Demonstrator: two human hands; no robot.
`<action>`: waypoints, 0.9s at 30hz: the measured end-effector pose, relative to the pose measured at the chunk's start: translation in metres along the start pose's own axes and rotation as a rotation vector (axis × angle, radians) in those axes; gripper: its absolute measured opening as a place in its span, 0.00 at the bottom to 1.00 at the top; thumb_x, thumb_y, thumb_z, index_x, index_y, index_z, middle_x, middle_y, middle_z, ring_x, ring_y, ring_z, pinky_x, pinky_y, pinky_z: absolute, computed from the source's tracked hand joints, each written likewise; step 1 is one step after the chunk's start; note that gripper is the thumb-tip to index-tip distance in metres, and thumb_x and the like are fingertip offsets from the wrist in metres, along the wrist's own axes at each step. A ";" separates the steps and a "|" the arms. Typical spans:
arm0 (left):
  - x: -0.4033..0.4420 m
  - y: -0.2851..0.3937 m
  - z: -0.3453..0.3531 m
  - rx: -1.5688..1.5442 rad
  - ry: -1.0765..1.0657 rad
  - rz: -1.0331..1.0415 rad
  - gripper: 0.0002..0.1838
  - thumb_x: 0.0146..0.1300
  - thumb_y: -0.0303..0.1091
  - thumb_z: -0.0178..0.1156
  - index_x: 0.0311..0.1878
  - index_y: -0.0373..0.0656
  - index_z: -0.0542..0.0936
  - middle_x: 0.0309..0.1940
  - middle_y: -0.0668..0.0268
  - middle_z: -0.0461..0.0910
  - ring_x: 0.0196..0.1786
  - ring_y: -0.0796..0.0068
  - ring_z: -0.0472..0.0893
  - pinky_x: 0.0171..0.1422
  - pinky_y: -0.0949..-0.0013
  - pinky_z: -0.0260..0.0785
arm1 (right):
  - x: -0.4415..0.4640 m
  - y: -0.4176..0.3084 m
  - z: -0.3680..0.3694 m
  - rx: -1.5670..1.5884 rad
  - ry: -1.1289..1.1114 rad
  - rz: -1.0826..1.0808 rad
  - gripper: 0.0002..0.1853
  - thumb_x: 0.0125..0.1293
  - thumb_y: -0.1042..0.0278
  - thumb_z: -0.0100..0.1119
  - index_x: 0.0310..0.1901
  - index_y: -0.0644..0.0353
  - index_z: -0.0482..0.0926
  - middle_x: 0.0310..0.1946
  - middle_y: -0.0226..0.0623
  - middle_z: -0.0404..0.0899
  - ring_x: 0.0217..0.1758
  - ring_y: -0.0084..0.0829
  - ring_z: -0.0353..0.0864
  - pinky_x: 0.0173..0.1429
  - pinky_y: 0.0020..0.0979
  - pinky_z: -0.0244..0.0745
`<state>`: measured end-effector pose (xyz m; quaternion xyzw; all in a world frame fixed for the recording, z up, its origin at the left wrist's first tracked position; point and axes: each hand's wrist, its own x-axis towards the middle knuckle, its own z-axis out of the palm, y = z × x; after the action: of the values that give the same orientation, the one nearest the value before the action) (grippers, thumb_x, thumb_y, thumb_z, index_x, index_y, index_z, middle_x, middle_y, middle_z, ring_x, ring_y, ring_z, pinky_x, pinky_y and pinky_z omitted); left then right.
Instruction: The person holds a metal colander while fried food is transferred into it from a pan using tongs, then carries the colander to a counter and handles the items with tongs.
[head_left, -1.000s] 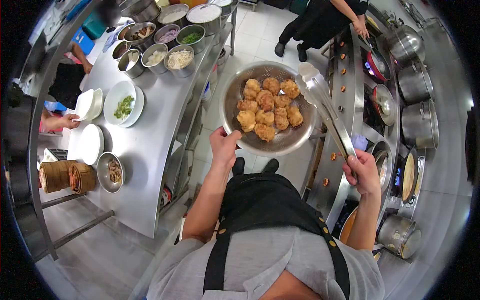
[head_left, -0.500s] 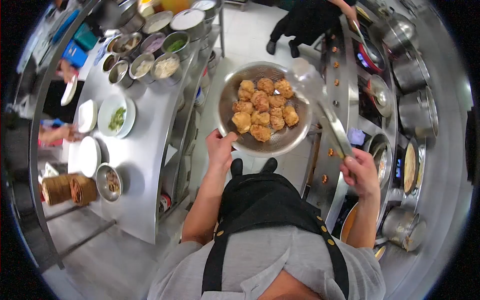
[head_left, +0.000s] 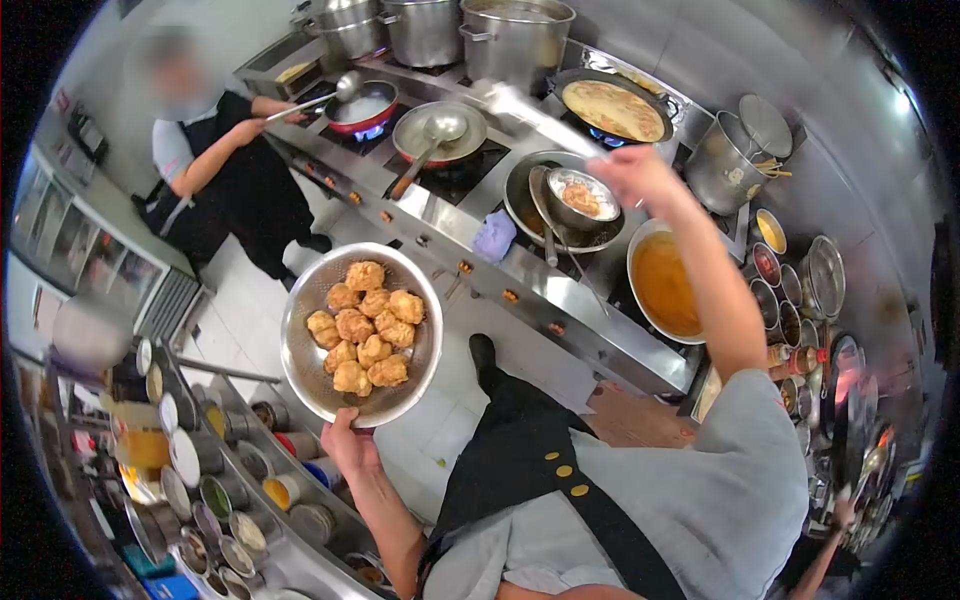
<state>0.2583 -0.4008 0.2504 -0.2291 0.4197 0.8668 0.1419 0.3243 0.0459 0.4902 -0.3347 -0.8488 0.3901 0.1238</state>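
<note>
My left hand (head_left: 350, 440) grips the near rim of a steel colander (head_left: 297, 375), thumb over the edge. Inside the colander lie several browned, fried balls (head_left: 370, 325). Over the stove, my right hand (head_left: 640, 180) is closed around what look like metal tongs (head_left: 550, 128), smeared by motion and pointing toward the back of the stove. Below that hand, a small steel bowl (head_left: 580, 200) with food in it sits in a dark wok (head_left: 520, 190). Beside the wok is a pan of orange-brown liquid (head_left: 662, 285).
A co-worker (head_left: 225, 150) holds a ladle over a red pan (head_left: 362, 108). Large pots (head_left: 515, 50) line the stove's back; a flat pan (head_left: 612, 108) sits over a lit flame. A purple cloth (head_left: 494, 237) lies on the stove's front edge. Containers (head_left: 225, 495) fill the counter at lower left.
My view has turned right, toward the stove. The colander stays in my left hand with the fried balls inside. My right hand has raised the tongs from beside the colander to over the stove.
</note>
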 end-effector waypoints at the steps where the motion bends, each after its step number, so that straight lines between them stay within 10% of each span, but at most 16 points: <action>1: 0.002 0.004 -0.008 0.003 -0.017 -0.013 0.21 0.49 0.19 0.53 0.50 0.28 0.69 0.43 0.56 0.75 0.41 0.61 0.79 0.44 0.58 0.76 | 0.002 -0.001 -0.012 -0.042 0.097 0.056 0.14 0.56 0.55 0.67 0.31 0.59 0.81 0.16 0.24 0.69 0.15 0.15 0.63 0.17 0.21 0.53; 6: 0.030 -0.001 -0.012 -0.032 -0.189 0.065 0.21 0.49 0.18 0.52 0.50 0.26 0.69 0.42 0.55 0.76 0.43 0.62 0.79 0.48 0.60 0.74 | 0.064 0.071 -0.072 -0.590 0.610 0.103 0.28 0.47 0.49 0.69 0.33 0.72 0.78 0.25 0.48 0.81 0.22 0.38 0.82 0.28 0.35 0.75; 14: 0.030 0.025 -0.029 0.095 -0.350 0.144 0.24 0.49 0.19 0.50 0.53 0.26 0.67 0.48 0.54 0.75 0.49 0.61 0.77 0.56 0.61 0.69 | 0.083 0.119 -0.046 -0.664 0.455 0.338 0.22 0.50 0.62 0.62 0.48 0.61 0.79 0.49 0.45 0.79 0.53 0.42 0.78 0.53 0.38 0.75; 18: 0.014 0.042 -0.020 0.110 -0.390 0.142 0.24 0.49 0.19 0.51 0.53 0.26 0.67 0.47 0.54 0.75 0.48 0.61 0.77 0.56 0.61 0.70 | 0.065 0.099 -0.033 -0.575 0.332 0.374 0.18 0.51 0.65 0.60 0.44 0.60 0.81 0.49 0.46 0.79 0.53 0.42 0.79 0.54 0.38 0.75; 21: 0.012 0.057 -0.023 0.141 -0.413 0.113 0.22 0.48 0.19 0.52 0.51 0.26 0.69 0.45 0.54 0.76 0.46 0.62 0.78 0.53 0.62 0.71 | 0.079 0.113 -0.018 -0.709 0.465 0.234 0.16 0.48 0.65 0.63 0.38 0.65 0.81 0.31 0.42 0.83 0.26 0.35 0.83 0.29 0.31 0.79; 27: 0.005 0.099 -0.016 0.202 -0.416 0.048 0.19 0.48 0.17 0.53 0.47 0.27 0.71 0.41 0.55 0.78 0.41 0.64 0.79 0.50 0.64 0.72 | 0.085 0.090 0.012 -0.726 0.403 0.247 0.14 0.56 0.67 0.54 0.44 0.58 0.81 0.49 0.45 0.79 0.53 0.42 0.78 0.55 0.38 0.74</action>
<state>0.2149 -0.4733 0.3043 -0.0201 0.4714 0.8520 0.2269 0.2979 0.1380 0.4104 -0.5251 -0.8434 0.0052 0.1134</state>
